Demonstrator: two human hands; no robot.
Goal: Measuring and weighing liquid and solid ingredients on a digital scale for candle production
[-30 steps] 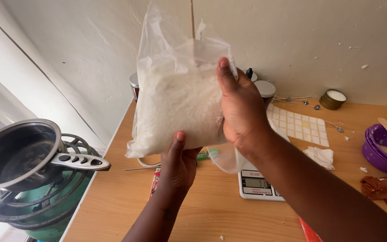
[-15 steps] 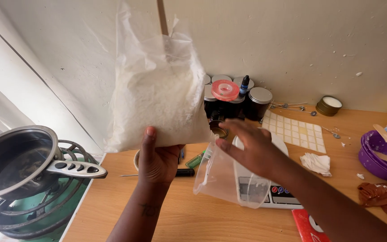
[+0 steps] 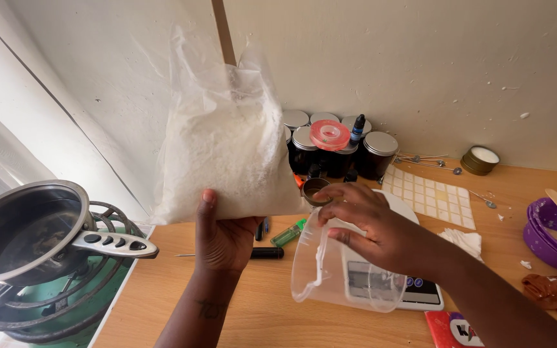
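The left hand (image 3: 224, 235) cups the bag of white flakes (image 3: 224, 151) from below, fingers wrapped round its base, holding it high over the table's left side so it can tip. The right hand (image 3: 381, 229) pinches the clear jug (image 3: 340, 270) by its rim, tilted towards the bag, above the scale (image 3: 420, 290) near the front edge

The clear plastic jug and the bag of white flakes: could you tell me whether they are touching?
Cannot tell. In the head view the jug sits just below the bag's corner, and no gap or contact shows plainly.
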